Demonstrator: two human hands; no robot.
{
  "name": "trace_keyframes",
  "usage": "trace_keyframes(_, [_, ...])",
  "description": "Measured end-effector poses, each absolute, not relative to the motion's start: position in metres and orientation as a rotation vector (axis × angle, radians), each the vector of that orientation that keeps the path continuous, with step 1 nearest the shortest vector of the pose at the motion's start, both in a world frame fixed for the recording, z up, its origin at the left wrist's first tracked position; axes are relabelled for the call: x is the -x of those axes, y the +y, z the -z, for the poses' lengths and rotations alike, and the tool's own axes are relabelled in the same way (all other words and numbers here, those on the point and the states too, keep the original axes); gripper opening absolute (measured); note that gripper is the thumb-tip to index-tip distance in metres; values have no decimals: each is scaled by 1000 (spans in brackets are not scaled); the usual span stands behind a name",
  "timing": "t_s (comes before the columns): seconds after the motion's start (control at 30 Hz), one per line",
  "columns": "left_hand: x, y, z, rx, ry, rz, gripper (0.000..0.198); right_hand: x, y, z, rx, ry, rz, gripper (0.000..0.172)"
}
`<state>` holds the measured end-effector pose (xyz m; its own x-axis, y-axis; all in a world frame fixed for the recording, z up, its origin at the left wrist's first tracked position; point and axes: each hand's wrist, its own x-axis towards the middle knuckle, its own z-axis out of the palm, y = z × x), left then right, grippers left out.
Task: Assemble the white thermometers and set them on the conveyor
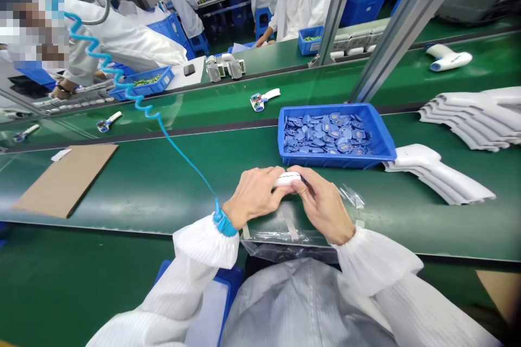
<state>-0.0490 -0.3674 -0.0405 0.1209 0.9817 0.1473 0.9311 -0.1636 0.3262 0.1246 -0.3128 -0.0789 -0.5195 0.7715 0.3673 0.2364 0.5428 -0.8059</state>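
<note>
Your fingers (268,177) cover most of the small white piece (288,178), so you can't make out its shape. The stacked white housings (476,116) at right run off the frame's edge, and markings on the blue parts (328,134) in the blue tray (337,161) at centre are too small to read.

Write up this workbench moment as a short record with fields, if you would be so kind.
Left hand: holds white plastic part
Right hand: holds the same part
Left wrist: blue wrist strap with coiled blue cord
Nearby: blue tray of small blue parts; stacked white plastic housings; clear plastic bag
Surface: green belt
Also on belt: cardboard sheet
</note>
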Motion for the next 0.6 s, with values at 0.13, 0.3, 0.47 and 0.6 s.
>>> trace_keyframes(0.13, [35, -371, 49, -2193, 1982, -784, 23, -123, -310, 77, 797, -1980, -895, 28])
trace_keyframes(0.3, [33, -373, 51, -2207, 2013, -772, 20, -128, -314, 81, 851, -1939, -842, 29])
trace_keyframes(0.47, [37, -375, 65, -1706, 2243, -1162, 36, -143, -321, 70, 989, -2072, -1035, 28])
trace_keyframes(0.6, [32, -362, 82, -1411, 2496, -1270, 55, -135, -325, 60, 961, -2289, -988, 30])
